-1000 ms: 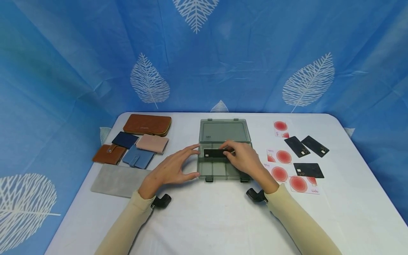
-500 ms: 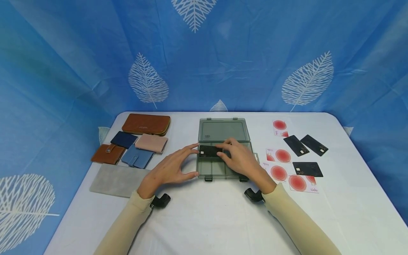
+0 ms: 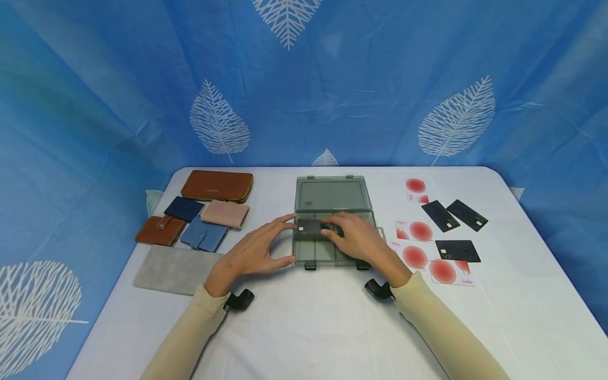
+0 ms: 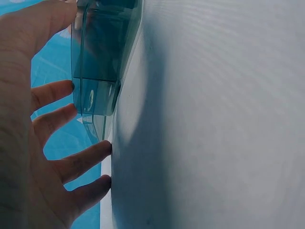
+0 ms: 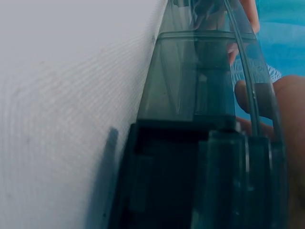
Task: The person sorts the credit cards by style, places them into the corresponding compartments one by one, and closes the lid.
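Observation:
A translucent grey-green compartment box [image 3: 324,254] lies on the white table with its lid [image 3: 333,195] folded back. My right hand [image 3: 360,240] reaches into its back row and holds a black card [image 3: 309,227] at the right end, thumb toward me. The card sits at the back-left compartment; whether it touches the bottom cannot be told. My left hand [image 3: 258,250] is spread along the box's left side, its fingertips and thumb at the wall. In the left wrist view, the thumb [image 4: 52,21] meets the box wall [image 4: 97,62] and two lower fingertips reach the table.
At left lie a long brown wallet [image 3: 217,186], a navy one [image 3: 186,208], a pink one [image 3: 225,213], a blue one [image 3: 205,233], a small brown one [image 3: 160,230] and a grey pouch [image 3: 176,269]. Right of the box are black cards [image 3: 457,250] and red-and-white cards [image 3: 414,230].
The black card has shifted left and lower into the box, and its face shows more than at first. My right hand moved slightly left with it; my left hand stays at the box.

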Demonstrator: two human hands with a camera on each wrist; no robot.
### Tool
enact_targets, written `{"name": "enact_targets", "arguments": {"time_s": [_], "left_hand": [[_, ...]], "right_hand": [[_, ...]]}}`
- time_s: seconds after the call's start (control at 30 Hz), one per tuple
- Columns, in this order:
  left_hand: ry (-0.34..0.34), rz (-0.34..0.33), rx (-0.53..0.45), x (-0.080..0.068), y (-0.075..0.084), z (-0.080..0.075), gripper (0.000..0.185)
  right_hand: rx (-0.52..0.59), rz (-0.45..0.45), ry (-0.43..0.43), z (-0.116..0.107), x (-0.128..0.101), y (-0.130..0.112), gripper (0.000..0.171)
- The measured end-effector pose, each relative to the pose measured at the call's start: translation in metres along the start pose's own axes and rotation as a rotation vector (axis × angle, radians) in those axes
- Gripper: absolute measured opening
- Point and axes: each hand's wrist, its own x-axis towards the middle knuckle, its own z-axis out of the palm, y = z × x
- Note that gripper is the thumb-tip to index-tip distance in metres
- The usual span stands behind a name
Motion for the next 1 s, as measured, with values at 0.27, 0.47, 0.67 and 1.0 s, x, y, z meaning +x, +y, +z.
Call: {"name": "enact_targets", "arguments": {"time_s": [0.27, 0.47, 0.67, 1.0], "left_hand": [[0.006, -0.001, -0.002, 0.0, 0.001, 0.0, 0.074], [0.005, -0.001, 0.0, 0.0, 0.002, 0.0, 0.074], [0.0, -0.001, 0.015, -0.001, 0.001, 0.001, 0.074], [0.0, -0.011, 0.026, -0.002, 0.002, 0.001, 0.074]], "right_hand": [[0.016, -0.008, -0.028, -0.002, -0.001, 0.001, 0.042], [0.024, -0.014, -0.041, -0.009, -0.002, 0.005, 0.041], [0.071, -0.066, 0.073, -0.038, -0.003, 0.017, 0.041], [0.106, -0.006, 0.275, -0.073, 0.003, 0.085, 0.049]]}}
